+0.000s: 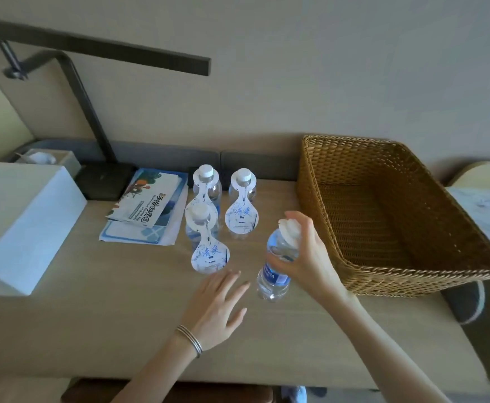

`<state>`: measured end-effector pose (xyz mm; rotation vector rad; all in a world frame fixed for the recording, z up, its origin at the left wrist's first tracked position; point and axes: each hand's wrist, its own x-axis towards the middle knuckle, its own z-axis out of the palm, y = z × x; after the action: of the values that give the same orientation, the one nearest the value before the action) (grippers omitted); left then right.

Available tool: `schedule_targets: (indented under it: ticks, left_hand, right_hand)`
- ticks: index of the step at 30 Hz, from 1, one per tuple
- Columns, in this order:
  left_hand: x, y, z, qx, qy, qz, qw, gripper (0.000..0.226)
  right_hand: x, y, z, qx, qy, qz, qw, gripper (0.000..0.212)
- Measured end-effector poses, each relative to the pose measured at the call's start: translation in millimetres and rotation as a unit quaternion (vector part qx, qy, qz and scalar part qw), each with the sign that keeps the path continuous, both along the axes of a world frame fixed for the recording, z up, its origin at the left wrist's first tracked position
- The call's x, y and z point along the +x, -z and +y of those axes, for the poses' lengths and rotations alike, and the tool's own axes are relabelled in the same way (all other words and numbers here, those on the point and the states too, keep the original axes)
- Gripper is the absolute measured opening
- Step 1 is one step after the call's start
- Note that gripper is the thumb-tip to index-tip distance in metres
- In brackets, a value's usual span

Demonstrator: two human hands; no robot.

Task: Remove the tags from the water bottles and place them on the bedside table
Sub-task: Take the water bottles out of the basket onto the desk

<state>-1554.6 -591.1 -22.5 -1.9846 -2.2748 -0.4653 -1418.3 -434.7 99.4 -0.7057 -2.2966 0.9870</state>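
One wooden table (121, 330) across the whole view. At right, wicker basket (412, 274), its near-left corner just beside the right hand (304, 257). At left, white box (19, 222); beyond it, black lamp base (104, 181) and brochures (147, 205). Mid-table, upright bottles (206, 173), three, white tag (210, 257) round each neck. Nearer, fourth bottle (274, 280), tilted, gripped at the neck by the right hand's curled fingers; something white at the cap, possibly a tag. Nearer still, left hand (217, 303) spread, fingers straight, just short of the nearest tag. Thin bracelet (190, 340) on that wrist.
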Motion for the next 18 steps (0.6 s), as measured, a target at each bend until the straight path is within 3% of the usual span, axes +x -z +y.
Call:
schedule_targets:
  ticks: [5, 11, 15, 18]
  left_hand:
    - [3, 45, -16, -0.029, -0.007, -0.023, 0.999, 0.045]
    - [13, 82, -23, -0.076, -0.026, -0.064, 0.995, 0.046]
    - [14, 95, -23, -0.072, -0.023, -0.083, 0.994, 0.046]
    - [11, 98, -23, -0.051, -0.006, -0.075, 0.996, 0.047]
  right_hand:
    - [-4, 48, -10, 0.052, 0.007, -0.015, 0.999, 0.069]
    - [-5, 54, -11, 0.05, 0.074, -0.012, 0.996, 0.077]
    - [6, 48, -11, 0.001, 0.021, -0.05, 0.999, 0.085]
    - [26, 38, -6, -0.01, -0.032, -0.06, 0.998, 0.067]
